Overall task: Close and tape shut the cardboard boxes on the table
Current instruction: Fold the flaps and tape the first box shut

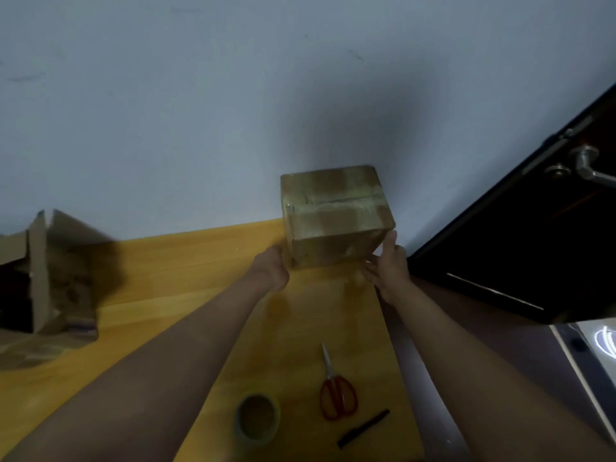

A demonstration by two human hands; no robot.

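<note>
Small brown cardboard box, flaps closed, clear tape over seam: judged done. Sits at far right of yellow wooden surface, against wall.

Left hand and right hand press its sides, fingers mostly straight.

Larger open-flapped cardboard box at left: unsealed, remaining.

Tape roll, red-handled scissors lie near.

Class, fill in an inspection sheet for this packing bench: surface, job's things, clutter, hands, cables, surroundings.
Surface: wooden table against a wall.
Job's things: closed box, flaps shut with tape across the top, far right; open box at left, flaps up; tape roll and scissors near edge.
Clutter: dark stick beside the scissors.
Hands: left hand and right hand touch the closed box's sides.
Cables: nothing seen.
Surroundings: dark door with metal handle, right.
</note>
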